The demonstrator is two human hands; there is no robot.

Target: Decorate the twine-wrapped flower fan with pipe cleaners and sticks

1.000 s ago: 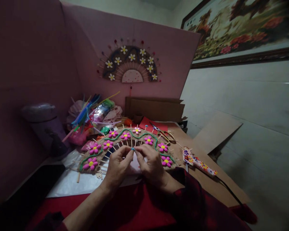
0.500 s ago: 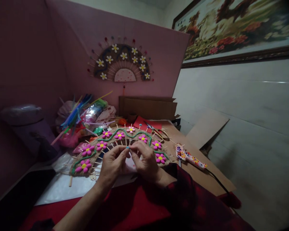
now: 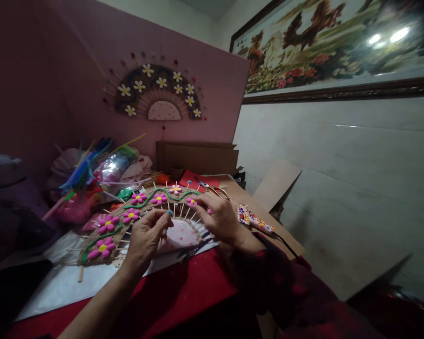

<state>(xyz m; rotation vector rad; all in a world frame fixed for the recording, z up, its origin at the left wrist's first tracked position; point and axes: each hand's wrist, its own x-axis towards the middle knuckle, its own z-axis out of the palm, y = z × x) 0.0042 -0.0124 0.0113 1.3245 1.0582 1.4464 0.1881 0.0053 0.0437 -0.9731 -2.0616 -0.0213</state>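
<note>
Between the thumb and forefinger of my left hand point(image 3: 146, 235) is a small blue lump point(image 3: 170, 213), perhaps clay. My right hand point(image 3: 217, 219) hovers over the right side of the craft fan point(image 3: 118, 214), its fingers closed near a pink flower point(image 3: 191, 201); whether anything sits in them is hidden. Twine covers the fan's arc, with pink clay flowers, a wavy green cord and wooden sticks poking out. A spotted pale half-circle point(image 3: 180, 233) forms its inner part. One stick at the top carries a blue tip point(image 3: 189, 182).
Scissors point(image 3: 212, 187) lie on red paper point(image 3: 183, 178) behind the fan. A flower-patterned glue gun point(image 3: 256, 220) rests on cardboard at right. Bags and pipe cleaners point(image 3: 88, 165) are heaped at left. A finished fan point(image 3: 160, 92) hangs on the pink board.
My hands have parted. The right one has moved away to the right and up over the fan, while the left keeps the blue lump. The view has turned rightward.
</note>
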